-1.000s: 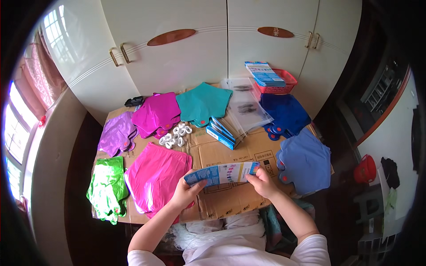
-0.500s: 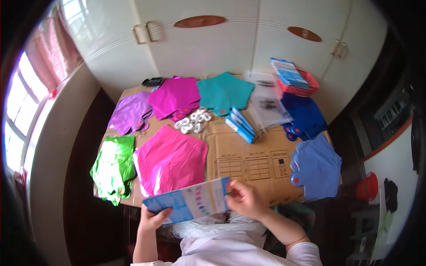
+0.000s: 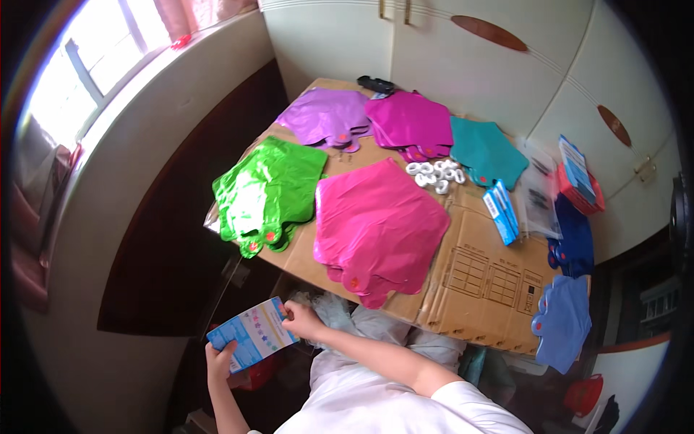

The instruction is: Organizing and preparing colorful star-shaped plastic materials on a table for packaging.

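Observation:
My left hand (image 3: 220,359) is closed on the lower left edge of a flat blue-and-white printed packet (image 3: 254,334), its thumb lying across the front. At the opposite end, my right hand (image 3: 302,322) pinches the packet's right edge. Coloured star shapes are printed on its middle. The packet is tilted and held off the table's near left side, above the floor. Closest to it on the table are a stack of shiny green foil shapes (image 3: 278,184) and a larger pink foil stack (image 3: 383,224), both flat with scalloped edges.
Cardboard (image 3: 470,307) covers the table. Purple foil (image 3: 325,112), magenta foil (image 3: 412,123), teal foil (image 3: 488,152), dark blue foil (image 3: 575,235) and light blue foil (image 3: 564,322) surround several white rings (image 3: 434,173), blue boxes (image 3: 502,210), a clear bag (image 3: 536,192) and a red basket (image 3: 578,194).
My view has turned left, so the table appears farther right. Both hands have carried the packet from the table's front edge to its near left side, still gripping both ends.

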The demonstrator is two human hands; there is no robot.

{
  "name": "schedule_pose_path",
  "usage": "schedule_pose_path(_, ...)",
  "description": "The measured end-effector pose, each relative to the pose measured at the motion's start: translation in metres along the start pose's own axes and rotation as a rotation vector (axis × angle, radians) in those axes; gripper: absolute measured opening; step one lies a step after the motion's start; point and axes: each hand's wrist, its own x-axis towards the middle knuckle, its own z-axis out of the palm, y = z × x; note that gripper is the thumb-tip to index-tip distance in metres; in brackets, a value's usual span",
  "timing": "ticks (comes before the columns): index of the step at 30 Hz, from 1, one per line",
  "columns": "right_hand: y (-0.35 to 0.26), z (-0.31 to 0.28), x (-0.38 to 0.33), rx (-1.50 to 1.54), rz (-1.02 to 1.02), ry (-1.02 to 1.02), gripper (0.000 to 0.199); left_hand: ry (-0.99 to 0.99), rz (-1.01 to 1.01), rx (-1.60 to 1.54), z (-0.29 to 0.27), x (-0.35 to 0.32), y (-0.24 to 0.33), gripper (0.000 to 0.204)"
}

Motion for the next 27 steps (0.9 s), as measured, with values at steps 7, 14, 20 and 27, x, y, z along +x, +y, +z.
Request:
schedule_pose_path(7,0.073,0.037,0.029,0.034,0.108,0.004,0.026,-0.028,0.085,0.288,0.011,0.017,-0.026,0.016)
schedule_pose_path(14,0.11,0.022,0.028,0.083,0.354,-0.166,0.043,0.138,0.078,0.386,0.005,0.066,-0.147,0.019)
schedule_pose_path(20,0.092,-0.013,0.021,0.233,0.444,-0.125,0.036,0.3,0.034,0.407,0.015,0.077,-0.185,0.023)
schedule_pose_path(27,0.028,-0.05,-0.04,0.496,0.18,-0.077,0.036,0.012,-0.155,-0.21,0.01,0.022,-0.034,0.021)
